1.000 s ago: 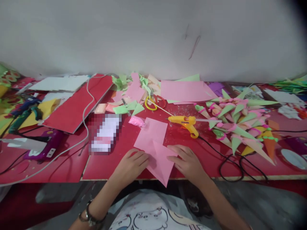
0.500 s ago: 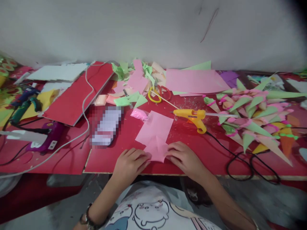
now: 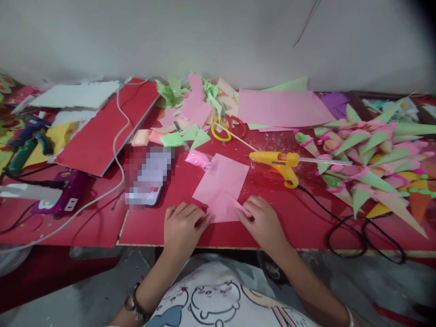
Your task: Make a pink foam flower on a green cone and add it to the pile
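Note:
A small pink paper sheet point(image 3: 223, 211) lies near the table's front edge, overlapping a larger pink sheet point(image 3: 223, 175) behind it. My left hand point(image 3: 185, 227) pinches the small sheet's left edge between thumb and fingers. On the opposite side, my right hand point(image 3: 261, 222) grips the right corner, which is lifted and curling inward. A pink packet point(image 3: 198, 159) touches the larger sheet's upper left. To the right, a yellow hot glue gun point(image 3: 277, 164) with a clear glue stick rests on its side, its small orange light lit.
Finished paper cones point(image 3: 368, 159) in green, pink and peach pile up at the right. Yellow-handled scissors point(image 3: 221, 131) lie behind, beside paper scraps point(image 3: 195, 106). A phone point(image 3: 151, 177), a white cable point(image 3: 119, 150) and a purple power strip point(image 3: 63, 193) occupy the left. A black cord point(image 3: 329, 238) loops over the front edge.
The small sheet's right side has been raised and turned inward by my right hand. The left hand stays at its edge. The whole view has shifted slightly.

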Demonstrator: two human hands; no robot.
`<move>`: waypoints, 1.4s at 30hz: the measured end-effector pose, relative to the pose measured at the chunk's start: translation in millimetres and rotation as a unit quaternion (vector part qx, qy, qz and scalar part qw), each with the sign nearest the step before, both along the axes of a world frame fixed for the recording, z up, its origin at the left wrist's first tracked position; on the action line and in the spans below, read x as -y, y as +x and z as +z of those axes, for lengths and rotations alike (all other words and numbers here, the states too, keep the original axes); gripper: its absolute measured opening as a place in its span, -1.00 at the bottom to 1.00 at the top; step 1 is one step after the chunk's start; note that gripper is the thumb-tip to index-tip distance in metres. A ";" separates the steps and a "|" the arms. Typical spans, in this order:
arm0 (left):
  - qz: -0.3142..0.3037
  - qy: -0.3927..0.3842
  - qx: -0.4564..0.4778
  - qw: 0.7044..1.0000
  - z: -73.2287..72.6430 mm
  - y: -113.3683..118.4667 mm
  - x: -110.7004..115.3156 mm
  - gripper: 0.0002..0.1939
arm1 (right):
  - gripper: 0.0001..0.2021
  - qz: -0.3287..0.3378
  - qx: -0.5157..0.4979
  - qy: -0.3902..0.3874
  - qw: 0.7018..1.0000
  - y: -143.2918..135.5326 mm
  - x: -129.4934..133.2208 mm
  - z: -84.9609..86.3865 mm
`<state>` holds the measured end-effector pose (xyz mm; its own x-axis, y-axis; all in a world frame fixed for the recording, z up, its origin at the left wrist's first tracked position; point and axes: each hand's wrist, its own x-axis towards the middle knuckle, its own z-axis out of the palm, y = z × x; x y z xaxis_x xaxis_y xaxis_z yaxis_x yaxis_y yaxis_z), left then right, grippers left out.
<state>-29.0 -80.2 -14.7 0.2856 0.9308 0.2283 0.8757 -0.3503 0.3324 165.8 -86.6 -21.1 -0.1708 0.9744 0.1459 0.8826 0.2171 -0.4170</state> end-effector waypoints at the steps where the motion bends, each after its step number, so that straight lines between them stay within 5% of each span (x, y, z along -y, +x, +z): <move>1: 0.002 -0.002 -0.009 1.000 0.3 0.8 -0.4 -0.70 | -0.69 -0.001 0.004 0.001 1.000 0.0 0.0 0.3; 13: -0.010 -0.030 -0.034 0.999 0.3 -3.8 -0.7 -0.69 | -0.74 -0.003 0.065 0.006 0.998 -1.4 1.0 2.4; 18: -0.112 -0.110 -0.067 0.985 3.0 -17.9 -7.4 -0.82 | -0.81 -0.013 0.119 0.012 0.993 -4.2 2.2 2.0; 22: -0.176 -0.131 -0.071 0.973 7.2 -28.3 -16.5 -0.62 | -0.80 -0.010 0.120 0.019 0.993 -4.2 2.2 0.5; 26: -0.244 -0.167 -0.055 0.954 9.9 -36.0 -26.9 -0.65 | -0.83 -0.006 0.072 0.036 0.997 -3.4 1.3 -1.0; 35: -0.268 -0.163 -0.060 0.948 10.9 -38.7 -31.9 -0.65 | -0.49 0.268 0.157 0.105 0.945 -1.2 -1.9 4.5; 42: -0.262 -0.157 -0.069 0.950 10.0 -38.5 -29.8 -0.65 | -0.58 0.322 0.201 0.085 0.921 -1.6 -2.1 14.6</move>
<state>-67.4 -50.4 -4.7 0.7354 0.6685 -0.1108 0.6515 -0.6525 0.3870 164.2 -84.5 -6.5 -0.7798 0.6203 0.0851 0.6228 0.7823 0.0045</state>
